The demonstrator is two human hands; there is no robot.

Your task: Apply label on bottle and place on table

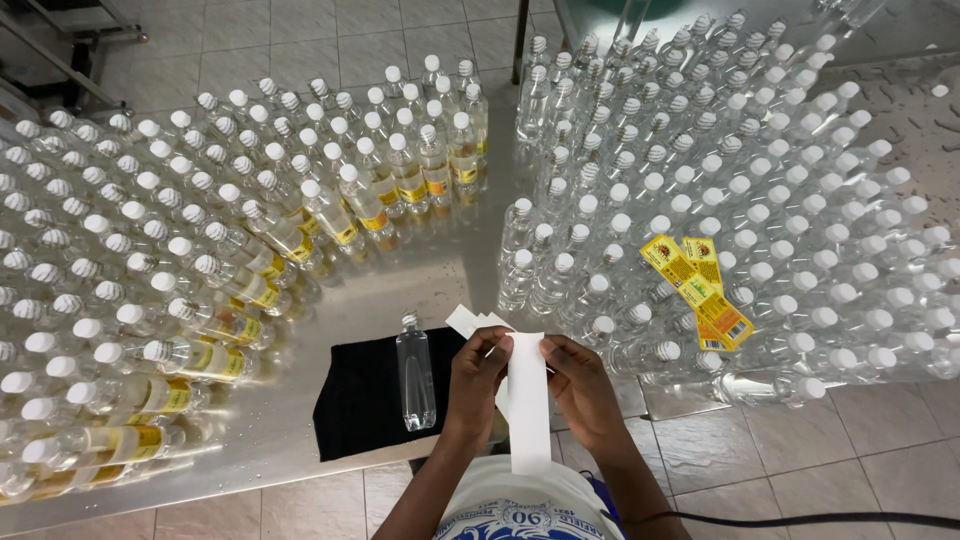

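gripping a white strip [528,400], both hands' fingers [490,352] hover above the steel table [420,275].

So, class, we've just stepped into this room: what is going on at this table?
A person holds a long white strip upright between both hands, the left hand and the right hand pinching it near its top. Just left of the hands, one clear unlabelled bottle stands on a black cloth. Capped bottles with yellow labels crowd the table's left side, unlabelled ones the right. A few loose yellow labels lie on top of those.
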